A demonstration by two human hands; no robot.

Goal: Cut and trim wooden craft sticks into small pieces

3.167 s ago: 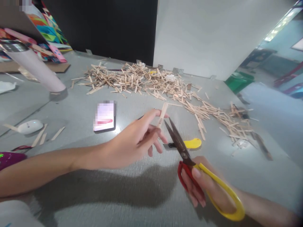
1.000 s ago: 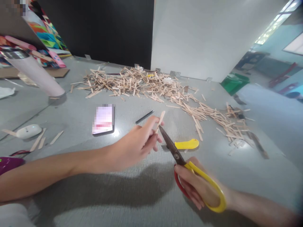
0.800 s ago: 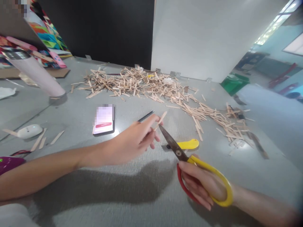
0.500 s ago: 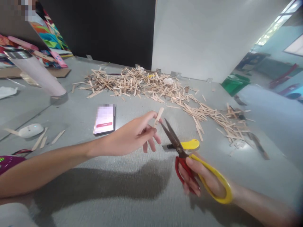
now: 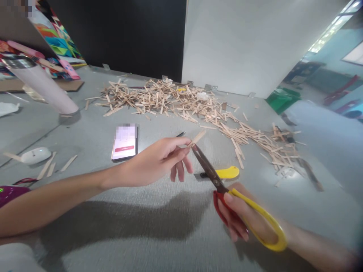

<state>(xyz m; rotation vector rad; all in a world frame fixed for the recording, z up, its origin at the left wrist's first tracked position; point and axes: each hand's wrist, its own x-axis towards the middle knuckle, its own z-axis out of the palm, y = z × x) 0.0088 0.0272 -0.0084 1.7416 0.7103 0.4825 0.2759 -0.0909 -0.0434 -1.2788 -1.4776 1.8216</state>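
Pinched between the thumb and index finger of my left hand (image 5: 167, 156) is a short wooden stick (image 5: 198, 137), its free end pointing up and right. My right hand (image 5: 241, 211) grips scissors (image 5: 217, 182) with one red and one yellow handle. The scissor tips touch the stick close to my left fingertips, and the blades are nearly together. Beneath the blades lies a yellow cutter (image 5: 228, 172) on the grey table (image 5: 136, 223). Behind my hands spreads a wide pile of wooden sticks (image 5: 161, 99).
A phone (image 5: 124, 142) lies left of my left hand. Farther left are a white mouse (image 5: 36, 155), a few loose sticks and a pale bottle (image 5: 48, 88). A pen (image 5: 180, 134) shows behind my left fingers. A green bin (image 5: 283, 100) stands beyond the table.
The stick has tilted over to the right. The scissor blades have closed from a wider gap and their tips now meet the stick. My right hand has shifted slightly right and down.
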